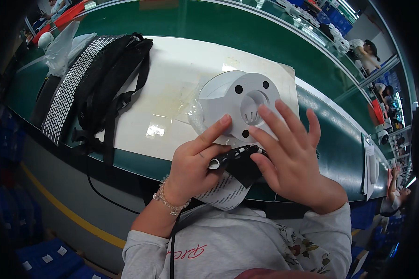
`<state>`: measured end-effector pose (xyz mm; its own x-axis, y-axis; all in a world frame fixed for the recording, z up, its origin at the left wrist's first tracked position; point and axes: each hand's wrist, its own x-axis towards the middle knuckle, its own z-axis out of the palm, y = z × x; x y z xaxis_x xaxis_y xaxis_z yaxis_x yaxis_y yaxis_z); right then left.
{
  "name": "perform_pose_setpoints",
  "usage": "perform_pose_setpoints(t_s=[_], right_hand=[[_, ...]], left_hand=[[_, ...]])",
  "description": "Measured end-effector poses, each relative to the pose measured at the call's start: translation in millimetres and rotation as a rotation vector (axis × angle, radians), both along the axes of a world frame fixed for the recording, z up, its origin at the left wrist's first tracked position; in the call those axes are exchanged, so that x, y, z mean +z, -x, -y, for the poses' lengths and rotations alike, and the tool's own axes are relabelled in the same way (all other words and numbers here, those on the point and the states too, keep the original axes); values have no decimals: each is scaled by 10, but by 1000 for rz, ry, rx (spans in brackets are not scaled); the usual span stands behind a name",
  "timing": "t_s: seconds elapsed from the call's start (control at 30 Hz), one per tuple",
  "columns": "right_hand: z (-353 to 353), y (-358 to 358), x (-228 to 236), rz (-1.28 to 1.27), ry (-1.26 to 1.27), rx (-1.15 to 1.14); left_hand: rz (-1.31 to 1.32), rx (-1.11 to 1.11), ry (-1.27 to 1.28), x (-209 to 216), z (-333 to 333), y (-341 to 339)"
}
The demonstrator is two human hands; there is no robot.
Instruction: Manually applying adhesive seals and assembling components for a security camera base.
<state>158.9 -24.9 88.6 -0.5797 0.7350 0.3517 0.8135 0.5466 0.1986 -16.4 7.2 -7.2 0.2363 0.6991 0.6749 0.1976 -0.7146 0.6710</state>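
Observation:
A white plastic housing [214,106] with a round, slotted hollow lies in front of me, partly on clear plastic wrap. Three black round pads [239,89] show on its face. My left hand [191,160] is closed on a curled sheet of black stickers [239,160], its pale printed backing hanging down; the index finger stretches out to the housing's near edge. Over the housing's near right side, my right hand [288,153] has its fingers spread, the fingertips close to the lowest pad and the hollow. Whether they touch it I cannot tell.
The housing rests on a white board [172,60] taped to a green bench [326,125]. At left lie black mesh straps [111,83], a strip with white hexagons [77,83] and a clear plastic bag [63,51]. Blue bins [51,258] stand on the floor; other people work farther off.

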Motion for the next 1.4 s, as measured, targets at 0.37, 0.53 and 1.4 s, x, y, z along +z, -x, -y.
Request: perform_pose_setpoints(t_s=[0.37,0.53,1.4], right_hand=[[-112,27,-65,-330,308,268],[-203,-259,-167,-730,190,135],[-404,-515,-700,-1085,64,219]], left_hand=[[-20,-6,-3,-2,14,-2],[-29,-7,6,-6,10,2],[-55,18,66,58,25,0]])
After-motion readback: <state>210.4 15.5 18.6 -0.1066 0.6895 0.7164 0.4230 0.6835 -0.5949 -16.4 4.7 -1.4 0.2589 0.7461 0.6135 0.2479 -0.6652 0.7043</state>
